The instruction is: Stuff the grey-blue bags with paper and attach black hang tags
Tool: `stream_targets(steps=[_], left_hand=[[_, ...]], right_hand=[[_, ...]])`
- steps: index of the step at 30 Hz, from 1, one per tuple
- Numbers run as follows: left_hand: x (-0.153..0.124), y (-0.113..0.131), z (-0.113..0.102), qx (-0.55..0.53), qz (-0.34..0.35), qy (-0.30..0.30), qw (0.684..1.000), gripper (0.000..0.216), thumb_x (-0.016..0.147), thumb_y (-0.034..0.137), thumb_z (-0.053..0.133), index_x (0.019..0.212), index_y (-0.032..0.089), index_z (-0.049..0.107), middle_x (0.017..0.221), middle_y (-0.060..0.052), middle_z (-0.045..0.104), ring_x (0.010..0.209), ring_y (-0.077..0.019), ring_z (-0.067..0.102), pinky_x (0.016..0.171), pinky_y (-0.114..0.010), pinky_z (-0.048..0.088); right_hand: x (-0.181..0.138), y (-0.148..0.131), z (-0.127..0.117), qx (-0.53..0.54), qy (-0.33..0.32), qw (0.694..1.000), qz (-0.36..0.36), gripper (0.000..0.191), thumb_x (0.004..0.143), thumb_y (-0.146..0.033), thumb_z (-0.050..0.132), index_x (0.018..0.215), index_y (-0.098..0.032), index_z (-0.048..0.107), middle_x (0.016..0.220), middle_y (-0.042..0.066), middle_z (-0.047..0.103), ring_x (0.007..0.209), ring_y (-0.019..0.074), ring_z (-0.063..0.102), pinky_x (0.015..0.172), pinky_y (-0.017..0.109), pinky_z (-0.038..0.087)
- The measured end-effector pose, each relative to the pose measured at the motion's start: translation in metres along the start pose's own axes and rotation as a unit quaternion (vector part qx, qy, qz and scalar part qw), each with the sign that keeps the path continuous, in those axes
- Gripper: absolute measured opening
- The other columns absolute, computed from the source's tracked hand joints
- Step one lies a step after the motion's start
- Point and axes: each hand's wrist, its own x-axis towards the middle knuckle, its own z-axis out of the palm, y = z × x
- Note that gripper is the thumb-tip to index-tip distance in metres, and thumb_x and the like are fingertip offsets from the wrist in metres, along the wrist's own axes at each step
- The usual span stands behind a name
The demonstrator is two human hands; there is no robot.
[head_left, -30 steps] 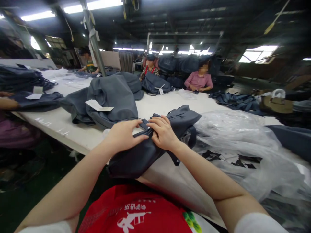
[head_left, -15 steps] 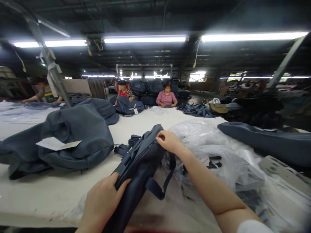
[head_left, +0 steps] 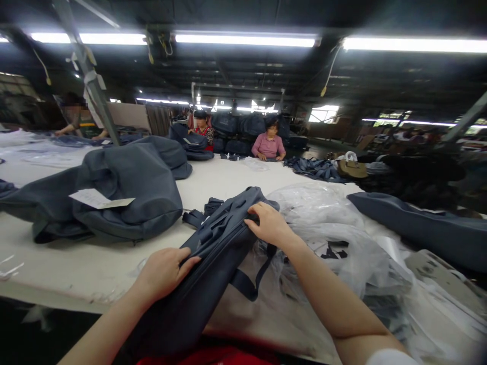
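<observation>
A dark grey-blue bag [head_left: 213,268] lies across the near edge of the white table [head_left: 57,268], its straps trailing to the right. My left hand [head_left: 163,271] grips the bag's near side, fingers curled over its top seam. My right hand [head_left: 268,223] is closed on the bag's far top edge, next to a heap of clear plastic bags [head_left: 342,233]. Both hands hold the same bag.
A larger pile of grey bags [head_left: 125,192] with a paper tag [head_left: 99,199] lies at left. Another dark bag [head_left: 426,228] rests at right. Two seated people [head_left: 268,144] work at the table's far end; a third person [head_left: 76,119] is at far left.
The view rose from my lap to the table. My hands parted along the bag: the left slid to its near side, the right to its far top edge.
</observation>
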Motion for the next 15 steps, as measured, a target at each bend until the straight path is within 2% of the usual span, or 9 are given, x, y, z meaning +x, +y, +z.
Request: stream_targets(steps=[2,9,13,15], left_hand=[[0.003,-0.002,0.002,-0.004,-0.003,0.001,1.000,0.052,0.096,0.057,0.024,0.079,0.022,0.059,0.080,-0.009,0.069,0.079,-0.0263,0.065,0.065,-0.032,0.036],[0.008,-0.009,0.001,-0.016,0.009,0.013,1.000,0.053,0.094,0.061,0.027,0.076,0.023,0.060,0.075,-0.008,0.068,0.075,-0.0265,0.064,0.061,-0.032,0.032],[0.008,-0.012,-0.002,-0.052,0.011,0.007,0.999,0.050,0.079,0.071,0.049,0.075,0.023,0.064,0.073,-0.010,0.068,0.071,-0.0286,0.063,0.058,-0.032,0.031],[0.009,-0.013,-0.004,-0.099,0.027,-0.004,0.995,0.048,0.072,0.070,0.059,0.072,0.023,0.066,0.071,-0.009,0.068,0.068,-0.0280,0.062,0.057,-0.032,0.032]], right_hand=[[-0.009,-0.008,-0.005,-0.015,-0.004,1.000,-0.010,0.026,0.084,-0.037,0.065,0.101,-0.017,0.064,0.100,0.008,0.062,0.100,0.0209,0.057,0.091,0.031,0.045],[-0.026,-0.029,-0.009,-0.101,-0.103,0.989,0.021,0.027,0.089,-0.037,0.054,0.096,-0.014,0.065,0.094,0.012,0.067,0.094,0.0251,0.063,0.083,0.033,0.046],[-0.025,-0.027,-0.003,-0.114,-0.136,0.982,0.061,0.024,0.086,-0.030,0.055,0.101,-0.014,0.064,0.099,0.013,0.068,0.094,0.0243,0.064,0.082,0.031,0.046],[-0.023,-0.023,0.002,-0.138,-0.155,0.974,0.088,0.021,0.085,-0.025,0.053,0.098,-0.013,0.064,0.097,0.014,0.069,0.092,0.0246,0.065,0.079,0.031,0.045]])
